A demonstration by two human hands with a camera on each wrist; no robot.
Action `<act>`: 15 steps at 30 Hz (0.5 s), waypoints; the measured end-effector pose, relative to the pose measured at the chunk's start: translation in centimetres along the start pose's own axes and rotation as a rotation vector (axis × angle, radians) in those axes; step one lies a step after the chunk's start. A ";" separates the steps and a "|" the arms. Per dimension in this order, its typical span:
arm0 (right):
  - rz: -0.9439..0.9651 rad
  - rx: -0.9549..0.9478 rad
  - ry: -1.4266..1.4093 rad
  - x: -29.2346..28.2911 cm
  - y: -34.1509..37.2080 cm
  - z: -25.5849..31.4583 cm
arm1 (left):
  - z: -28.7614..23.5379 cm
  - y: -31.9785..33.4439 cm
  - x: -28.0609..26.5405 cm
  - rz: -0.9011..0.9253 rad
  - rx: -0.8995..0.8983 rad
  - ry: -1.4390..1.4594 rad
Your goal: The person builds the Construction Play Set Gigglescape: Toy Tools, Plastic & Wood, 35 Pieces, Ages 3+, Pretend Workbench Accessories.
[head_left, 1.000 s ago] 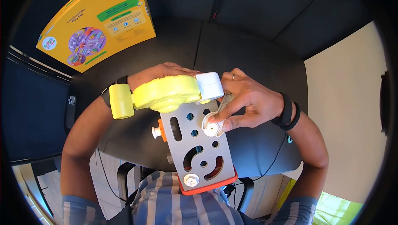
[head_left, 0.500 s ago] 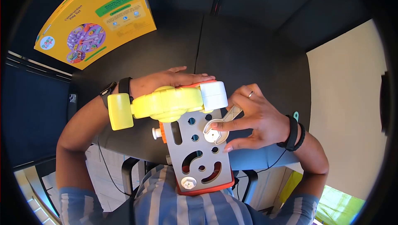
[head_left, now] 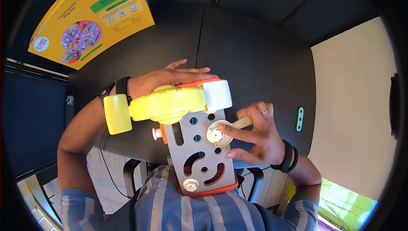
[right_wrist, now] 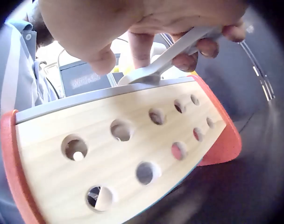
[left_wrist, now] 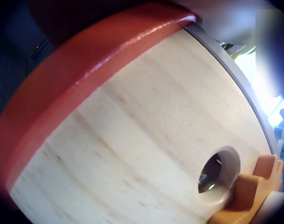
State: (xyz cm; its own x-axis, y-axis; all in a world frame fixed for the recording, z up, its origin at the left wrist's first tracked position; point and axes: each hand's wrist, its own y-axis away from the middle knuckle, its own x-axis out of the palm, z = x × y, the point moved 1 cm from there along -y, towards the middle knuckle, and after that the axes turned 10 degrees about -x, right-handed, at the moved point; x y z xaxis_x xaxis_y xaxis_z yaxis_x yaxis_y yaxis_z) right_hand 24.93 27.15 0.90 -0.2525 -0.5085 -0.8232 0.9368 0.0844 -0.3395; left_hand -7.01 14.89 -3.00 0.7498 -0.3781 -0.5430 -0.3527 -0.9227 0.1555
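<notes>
Right hand (head_left: 260,133): grips wrench (head_left: 242,123), swung clockwise; white bolt head (head_left: 216,136), just left, apparently turning. Left hand (head_left: 162,78): fingers extended.

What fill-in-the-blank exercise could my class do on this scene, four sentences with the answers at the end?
1. The wrench is held by the ____ hand.
2. The box is titled "Construction Play ____".
3. In the head view, the yellow disc sits between a yellow block and a ____ block.
4. In the left wrist view, round holes in the wooden panel number ____.

Missing words: right; Set; white; one.
</notes>
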 end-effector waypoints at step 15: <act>-0.510 0.344 -0.012 -4.0 4.9 -0.3 | 5.5 4.9 2.8 -0.382 -0.069 1.085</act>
State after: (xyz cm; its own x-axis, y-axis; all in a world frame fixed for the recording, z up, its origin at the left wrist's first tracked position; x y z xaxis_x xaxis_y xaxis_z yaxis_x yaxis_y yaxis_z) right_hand 30.50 29.81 2.38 -0.6885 -0.4216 -0.5901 0.7237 -0.4526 -0.5210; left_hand -9.72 9.75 -8.26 0.8999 0.0929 0.4260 0.0079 -0.9803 0.1972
